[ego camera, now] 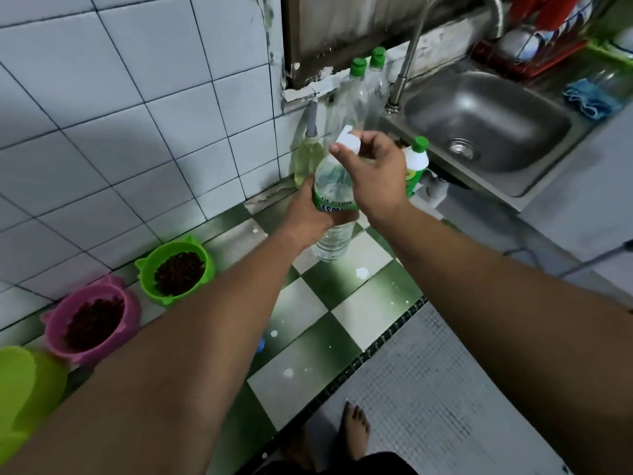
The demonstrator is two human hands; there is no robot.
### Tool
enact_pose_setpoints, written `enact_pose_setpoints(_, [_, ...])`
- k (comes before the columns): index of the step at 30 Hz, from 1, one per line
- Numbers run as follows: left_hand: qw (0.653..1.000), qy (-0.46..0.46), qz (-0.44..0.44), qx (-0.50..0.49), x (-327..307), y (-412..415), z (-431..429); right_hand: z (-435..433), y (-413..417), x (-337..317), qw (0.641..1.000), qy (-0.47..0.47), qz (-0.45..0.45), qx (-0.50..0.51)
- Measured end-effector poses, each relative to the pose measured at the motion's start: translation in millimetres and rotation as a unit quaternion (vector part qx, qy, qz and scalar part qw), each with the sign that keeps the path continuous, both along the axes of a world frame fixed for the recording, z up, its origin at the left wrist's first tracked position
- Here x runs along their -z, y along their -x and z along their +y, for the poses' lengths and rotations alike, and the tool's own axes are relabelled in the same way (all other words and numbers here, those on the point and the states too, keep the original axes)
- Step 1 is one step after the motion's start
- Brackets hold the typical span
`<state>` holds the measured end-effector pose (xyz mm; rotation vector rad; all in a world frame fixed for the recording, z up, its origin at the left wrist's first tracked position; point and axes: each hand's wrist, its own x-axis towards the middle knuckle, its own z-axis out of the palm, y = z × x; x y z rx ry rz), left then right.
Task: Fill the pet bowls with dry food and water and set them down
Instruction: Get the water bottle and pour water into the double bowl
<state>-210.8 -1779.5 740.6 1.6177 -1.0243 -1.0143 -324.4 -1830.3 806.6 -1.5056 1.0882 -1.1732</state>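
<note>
My left hand [310,214] grips a clear water bottle [334,234] with a green label, held just above the checkered counter. My right hand [371,166] pinches the bottle's white cap [348,144] at the top. A green bowl [176,270] with cat ears stands by the tiled wall, filled with dark dry food. To its left a pink bowl [92,322] of the same shape also holds dry food. A lime green container [24,389] sits at the far left edge, its inside hidden.
Two clear bottles with green caps [363,94], a yellowish bottle [308,156] and a dish soap bottle [416,166] stand behind the water bottle. A steel sink [486,128] with a tap lies to the right, with a dish rack [534,46] beyond. My bare foot [356,428] stands on the grey floor.
</note>
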Motion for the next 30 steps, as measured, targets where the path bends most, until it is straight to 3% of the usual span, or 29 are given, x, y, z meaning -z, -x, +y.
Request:
enact_pose_setpoints(7, [1.000, 0.009, -0.018, 0.002, 9.0, -4.8, -1.2, -1.1, 9.8, -3.6, 0.993, 0.038, 0.061, -0.091])
enact_pose_setpoints(12, [1.000, 0.002, -0.019, 0.008, 10.2, -6.5, -1.2, -1.7, 11.1, 1.1, 0.998, 0.025, 0.027, -0.060])
enact_pose_setpoints(19, [0.999, 0.001, -0.034, 0.011, 10.0, -10.0, -1.4, 3.0, 11.9, -3.6, 0.995, 0.028, 0.025, -0.092])
enact_pose_setpoints(25, [0.999, -0.003, -0.046, 0.013, 10.2, -7.0, 0.4, 0.9, 14.2, -4.6, 0.994, 0.049, 0.051, -0.079])
enact_pose_setpoints(30, [0.999, -0.006, -0.037, 0.022, 6.6, -8.7, 2.6, -4.4, 16.7, -10.7, 0.986, 0.056, 0.090, -0.130])
